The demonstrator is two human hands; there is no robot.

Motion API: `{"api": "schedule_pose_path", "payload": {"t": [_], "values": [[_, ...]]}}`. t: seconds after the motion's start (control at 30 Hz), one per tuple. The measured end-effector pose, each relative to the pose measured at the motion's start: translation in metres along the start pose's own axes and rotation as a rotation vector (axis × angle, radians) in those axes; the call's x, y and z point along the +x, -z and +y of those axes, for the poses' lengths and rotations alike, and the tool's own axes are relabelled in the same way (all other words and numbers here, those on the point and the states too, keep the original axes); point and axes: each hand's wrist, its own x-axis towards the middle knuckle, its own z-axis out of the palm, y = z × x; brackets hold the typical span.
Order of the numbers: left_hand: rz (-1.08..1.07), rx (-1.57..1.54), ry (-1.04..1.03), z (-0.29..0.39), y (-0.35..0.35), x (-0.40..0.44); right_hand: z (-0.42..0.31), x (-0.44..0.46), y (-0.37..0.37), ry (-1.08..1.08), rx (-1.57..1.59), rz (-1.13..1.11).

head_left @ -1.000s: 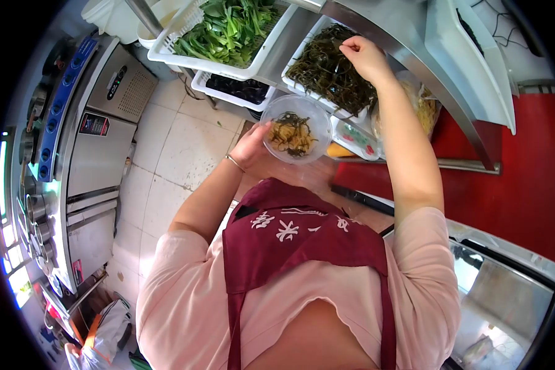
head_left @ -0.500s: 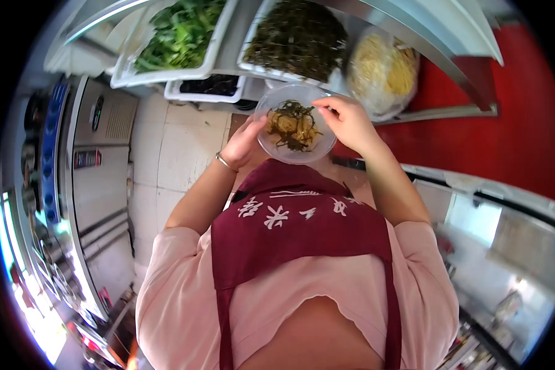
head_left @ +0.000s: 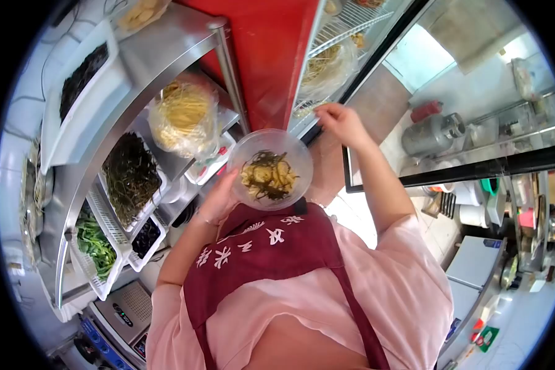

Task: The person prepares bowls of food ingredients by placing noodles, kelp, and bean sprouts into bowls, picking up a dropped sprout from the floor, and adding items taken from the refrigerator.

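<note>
My left hand (head_left: 221,196) grips the left rim of a clear round plastic bowl (head_left: 299,161), held in front of my apron. Inside lie dark green seaweed strips and pale yellow-brown pieces of food (head_left: 270,177). To the right of the bowl, my right hand (head_left: 342,125) is raised apart from it. Its fingers are curled together, and nothing shows in them. Beyond that hand stands a fridge with wire shelves (head_left: 350,26), its glass door swung out. A plastic bag of pale strands (head_left: 327,69) lies on one shelf.
On the left, a steel rack (head_left: 160,46) holds a tray of dark seaweed (head_left: 131,179), a bag of yellow strips (head_left: 185,117) and a basket of leafy greens (head_left: 94,246). The glass door's dark frame (head_left: 450,172) crosses behind my right arm. A grey gas cylinder (head_left: 428,135) shows through the glass.
My body and view have turned right, from the vegetable trays toward the fridge. My right hand has left the bowl's rim and moved out to the right. The left still holds the bowl.
</note>
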Motion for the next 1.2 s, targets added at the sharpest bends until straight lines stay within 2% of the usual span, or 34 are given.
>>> {"api": "schedule_pose_path", "payload": {"t": [0.03,0.13,0.23,0.3,0.37,0.4,0.43,0.5,0.53,0.6,0.67,0.73,0.8,0.87,0.9,0.97,1.0,1.07,1.2], "values": [[0.015,0.013,0.008,0.002,-0.008,0.013,0.010,0.010,0.014,0.041,-0.116,0.062],[-0.132,0.003,0.105,0.008,-0.066,0.068,0.035,0.043,0.075,0.105,-0.138,0.110],[-0.036,0.084,0.114,0.016,-0.090,0.096,0.024,0.075,0.082,0.212,-0.122,0.119],[-0.023,0.102,0.057,0.016,-0.092,0.106,0.003,0.069,0.093,0.228,0.085,0.057],[0.083,0.067,0.042,0.009,-0.083,0.107,-0.036,0.042,0.092,0.067,0.323,0.004],[0.067,0.409,-0.051,0.014,-0.092,0.106,-0.038,0.037,0.090,0.110,0.261,-0.040],[0.069,0.411,-0.057,0.012,-0.094,0.107,-0.037,0.034,0.081,0.153,0.199,-0.076],[0.109,0.087,0.035,0.008,-0.099,0.113,-0.028,0.044,0.057,0.678,-0.148,0.014],[0.108,0.072,0.006,0.004,-0.102,0.116,-0.025,0.047,0.057,0.685,-0.147,0.013],[0.120,0.078,-0.001,0.004,-0.109,0.124,-0.021,0.053,0.060,0.767,-0.089,-0.217],[0.140,0.075,-0.010,0.006,-0.123,0.128,-0.043,0.073,0.101,0.745,-0.039,-0.270],[0.102,0.129,-0.068,0.019,-0.140,0.137,-0.067,0.117,0.131,0.768,0.041,-0.069],[0.144,0.131,-0.077,0.027,-0.156,0.147,-0.103,0.167,0.155,0.872,-0.177,-0.029],[0.143,0.086,-0.082,0.028,-0.162,0.156,-0.119,0.210,0.155,0.980,-0.445,-0.090],[0.143,0.093,-0.092,0.028,-0.161,0.158,-0.125,0.225,0.152,0.992,-0.444,-0.085],[0.133,0.099,-0.128,0.027,-0.160,0.162,-0.133,0.241,0.144,0.890,-0.701,-0.437],[0.077,0.091,-0.135,0.033,-0.168,0.160,-0.141,0.240,0.142,0.896,-0.706,-0.436],[0.072,0.075,-0.143,0.034,-0.170,0.160,-0.155,0.235,0.139,0.765,-0.907,-0.501],[0.107,0.093,-0.189,0.029,-0.162,0.162,-0.160,0.243,0.135,0.702,-0.922,-0.543]]}}
